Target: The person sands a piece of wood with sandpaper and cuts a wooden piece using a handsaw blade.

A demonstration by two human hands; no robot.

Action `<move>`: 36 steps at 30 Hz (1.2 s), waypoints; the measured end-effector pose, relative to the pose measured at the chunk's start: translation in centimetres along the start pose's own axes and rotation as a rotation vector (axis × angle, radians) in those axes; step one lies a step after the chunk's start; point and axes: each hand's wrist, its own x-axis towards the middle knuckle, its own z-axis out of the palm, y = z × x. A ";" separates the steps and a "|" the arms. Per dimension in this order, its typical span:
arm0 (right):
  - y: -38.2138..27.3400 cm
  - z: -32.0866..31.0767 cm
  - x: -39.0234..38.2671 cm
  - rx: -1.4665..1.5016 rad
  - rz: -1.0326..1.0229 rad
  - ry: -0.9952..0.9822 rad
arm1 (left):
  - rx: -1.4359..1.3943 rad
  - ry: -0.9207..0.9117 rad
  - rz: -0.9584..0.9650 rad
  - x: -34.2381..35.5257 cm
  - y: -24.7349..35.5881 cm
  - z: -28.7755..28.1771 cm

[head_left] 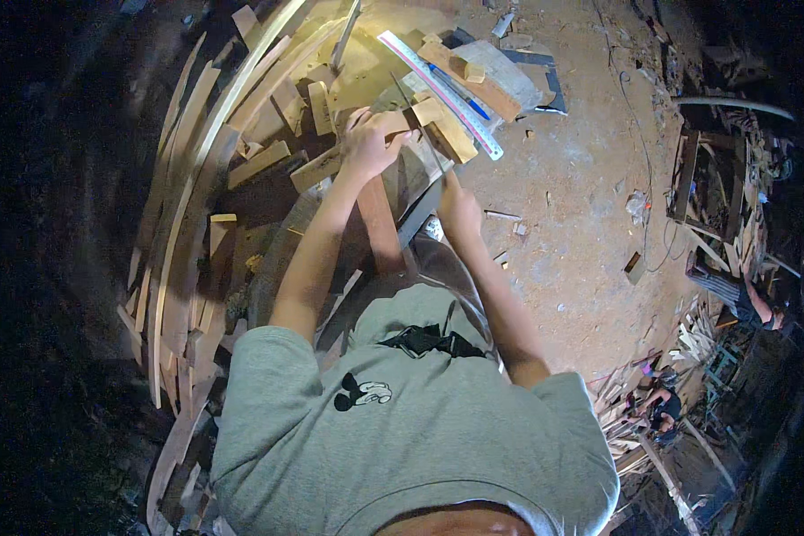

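Note:
My left hand [372,146] is closed on a small wood block [400,122], holding it down on the work surface. My right hand [460,210] is closed at the near end of a thin, dark, straight blade, which looks like a hand saw [431,147]. Its handle is hidden in my fist. The blade runs away and to the left, close beside the block. Just right of the blade lies a pale yellow wood piece [447,131]. Beyond it are a white ruler with a pink stripe [439,95] and a blue pen [460,92].
A flat brown board [487,89] with a little cube on it lies past the pen. Offcuts [320,107] and long curved wood strips [207,147] crowd my left. At right are a wooden frame [707,183], a cable, scrap piles and other people [661,411].

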 end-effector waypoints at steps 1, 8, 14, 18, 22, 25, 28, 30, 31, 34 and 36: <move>1.0 -0.2 -1.7 0.016 0.035 -0.015 | 0.009 -0.035 -0.033 -0.3 -0.2 0.0; 0.0 -0.5 0.9 -0.109 -0.012 0.049 | -0.014 0.008 0.056 0.2 0.1 0.3; 2.1 -0.2 -2.8 -0.121 -0.053 0.034 | 0.042 0.011 -0.004 -0.1 0.6 -0.4; 0.9 0.3 -0.9 -0.101 -0.123 0.077 | 0.030 -0.006 0.024 0.2 0.3 -0.6; -1.0 0.0 2.9 -0.126 -0.061 0.050 | -0.013 -0.098 -0.008 0.6 0.6 -0.2; 1.9 1.1 -0.8 -0.076 0.049 -0.049 | -0.006 -0.020 -0.030 -0.1 -0.3 0.0; 1.7 -0.3 -3.4 -0.064 0.085 -0.020 | -0.016 0.028 -0.010 -0.2 -0.3 0.2; 1.0 -0.1 -1.3 -0.018 0.042 0.000 | -0.020 0.032 0.012 0.1 -0.2 0.4; 0.6 -0.1 0.1 0.028 -0.008 0.015 | -0.031 -0.003 0.017 0.2 -0.3 0.4; -0.7 -0.1 3.1 -0.110 -0.066 0.030 | -0.027 -0.041 0.026 0.3 -0.2 1.0; 0.5 -0.4 1.0 -0.092 -0.027 -0.011 | -0.019 -0.040 0.038 0.1 -0.6 1.1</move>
